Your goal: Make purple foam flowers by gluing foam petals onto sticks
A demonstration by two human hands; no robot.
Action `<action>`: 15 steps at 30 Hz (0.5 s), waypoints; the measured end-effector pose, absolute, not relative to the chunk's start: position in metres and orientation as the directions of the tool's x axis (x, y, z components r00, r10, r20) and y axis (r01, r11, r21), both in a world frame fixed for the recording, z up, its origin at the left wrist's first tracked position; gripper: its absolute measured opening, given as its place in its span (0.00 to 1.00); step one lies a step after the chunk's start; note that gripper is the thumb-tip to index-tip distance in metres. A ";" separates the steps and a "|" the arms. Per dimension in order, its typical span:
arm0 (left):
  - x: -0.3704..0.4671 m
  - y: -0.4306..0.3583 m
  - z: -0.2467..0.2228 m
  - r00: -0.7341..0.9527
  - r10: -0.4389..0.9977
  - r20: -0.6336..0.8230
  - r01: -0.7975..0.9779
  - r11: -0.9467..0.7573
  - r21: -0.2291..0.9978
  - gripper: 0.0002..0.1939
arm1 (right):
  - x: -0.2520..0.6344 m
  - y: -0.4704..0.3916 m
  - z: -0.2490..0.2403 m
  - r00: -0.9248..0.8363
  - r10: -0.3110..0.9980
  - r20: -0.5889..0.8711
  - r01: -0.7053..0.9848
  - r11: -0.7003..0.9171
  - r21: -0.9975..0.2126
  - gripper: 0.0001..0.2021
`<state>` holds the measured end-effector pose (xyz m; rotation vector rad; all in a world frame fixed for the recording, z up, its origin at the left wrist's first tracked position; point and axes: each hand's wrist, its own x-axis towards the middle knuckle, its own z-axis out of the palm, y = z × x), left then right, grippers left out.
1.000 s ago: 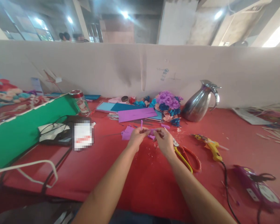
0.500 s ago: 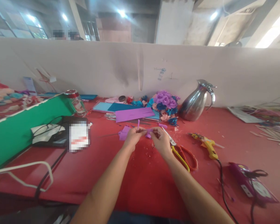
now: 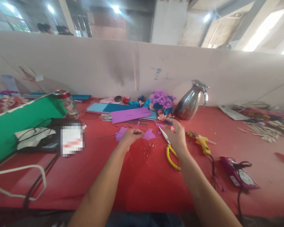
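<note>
My left hand [image 3: 129,138] is closed in a pinch on a thin purple paper strip [image 3: 137,126] that sticks up between the fingers. Just right of its fingertips is a purple paper piece [image 3: 148,134]; whether they touch it, I cannot tell. My right hand [image 3: 177,134] is raised with fingers apart and nothing visible in it. It hovers over the scissors [image 3: 170,154] with yellow handles, hiding part of them. Left of my left hand lie more purple paper pieces [image 3: 120,134]. A yellow glue gun [image 3: 202,143] lies to the right of my right hand.
Behind my hands lie a purple paper sheet [image 3: 130,115], blue sheets [image 3: 97,107] and a bunch of paper flowers [image 3: 162,102]. A metal jug [image 3: 189,102] and a glass jar [image 3: 69,105] stand farther back. Cords and a purple packet [image 3: 239,175] are at right; a green panel [image 3: 26,126] is left.
My right hand has left the purple piece between my hands, moved right and opened. My left hand keeps the strip. The view has shifted slightly right.
</note>
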<state>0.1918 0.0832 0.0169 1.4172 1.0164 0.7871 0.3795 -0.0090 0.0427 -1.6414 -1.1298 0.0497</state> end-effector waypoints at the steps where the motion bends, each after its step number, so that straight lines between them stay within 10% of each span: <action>1: 0.191 0.084 0.017 0.423 0.901 -0.098 0.148 0.038 0.988 0.08 | 0.388 -0.016 0.044 0.554 0.677 0.484 0.635 0.032 -0.772 0.15; 15: 0.189 0.084 0.021 0.515 0.843 -0.156 0.338 -0.032 0.940 0.06 | 0.396 -0.117 -0.008 0.422 0.806 0.415 0.808 -0.127 -0.575 0.12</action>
